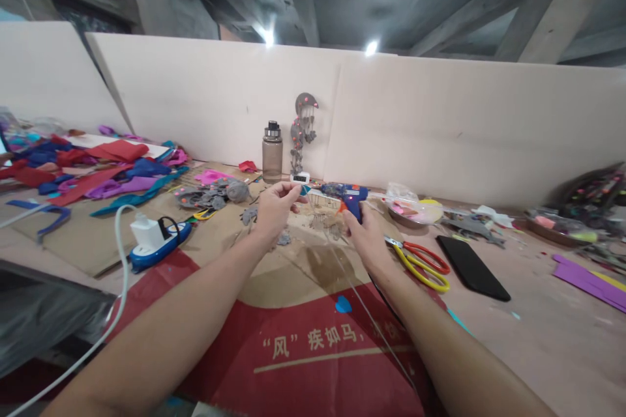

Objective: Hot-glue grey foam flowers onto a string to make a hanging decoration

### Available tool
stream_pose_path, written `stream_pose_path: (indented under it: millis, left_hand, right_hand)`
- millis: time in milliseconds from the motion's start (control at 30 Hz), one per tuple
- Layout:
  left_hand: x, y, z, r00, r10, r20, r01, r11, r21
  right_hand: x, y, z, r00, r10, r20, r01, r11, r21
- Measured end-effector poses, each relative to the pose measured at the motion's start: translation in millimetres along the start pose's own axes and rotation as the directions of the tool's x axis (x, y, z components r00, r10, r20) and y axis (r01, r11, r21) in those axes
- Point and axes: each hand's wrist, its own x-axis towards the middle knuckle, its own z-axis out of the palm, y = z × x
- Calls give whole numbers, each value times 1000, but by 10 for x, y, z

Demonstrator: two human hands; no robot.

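My left hand pinches a small teal piece, perhaps felt, between thumb and fingertips. In my right hand is a blue hot glue gun, its nozzle pointing left toward that piece. A thin clear strand runs below my hands toward me. Under them lies brown cardboard with glue marks and grey scraps. A small blue heart-shaped piece rests on the red printed part of the sheet. Behind my hands, a grey moon-shaped hanging ornament with pink dots stands against the white board.
Right of my right hand lie red-and-yellow-handled scissors and a black phone. A bottle stands at the back. Left are a blue power strip with a white cable, grey felt pieces and heaped coloured cloth.
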Motion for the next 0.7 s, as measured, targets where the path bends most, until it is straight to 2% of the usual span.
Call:
stream_pose_path:
  millis: [100,267,433,700]
  left_hand:
    - [27,-9,-14,999,-8,-48,5,998,-55]
    - [45,-7,-10,994,-89,-57,78,983,-166]
    - [33,16,0,989,-141,-52,126,966,-224]
    - [-11,35,28,989,-145,-22,137,966,-218]
  right_hand:
    - [-64,-73,-4,1000,1,8,-3,981,193]
    - [-177,-233,11,986,-33,161,-36,912,408]
    - [-262,-341,15,972,-138,192,58,927,370]
    - [-281,-261,52,966,-190,174,139,953,270]
